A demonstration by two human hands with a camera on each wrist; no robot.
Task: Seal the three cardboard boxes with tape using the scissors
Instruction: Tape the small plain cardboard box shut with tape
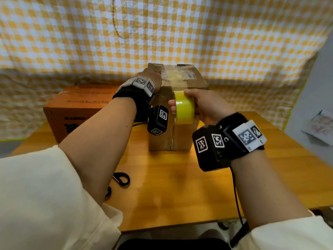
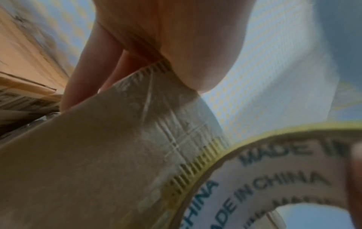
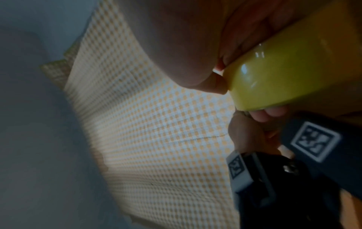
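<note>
A tall brown cardboard box (image 1: 182, 138) with old tape on its top stands mid-table. My right hand (image 1: 180, 100) grips a yellow tape roll (image 1: 185, 108) against the box's near upper face; in the right wrist view the tape roll (image 3: 284, 74) is wrapped by my fingers (image 3: 246, 35). A pulled strip of tape (image 2: 137, 131) runs from the tape roll (image 2: 254, 175) to my left hand (image 1: 155, 75) at the box's top left edge, where my thumb (image 2: 195, 46) pinches the strip's end. Black scissors (image 1: 121, 179) lie on the table, partly hidden by my left forearm.
An orange cardboard box (image 1: 81, 109) lies at the back left, beside the brown one. The wooden table (image 1: 180, 192) ends close to my body. A yellow checked curtain (image 1: 162, 33) hangs behind. Paper (image 1: 320, 130) lies off the table at the right.
</note>
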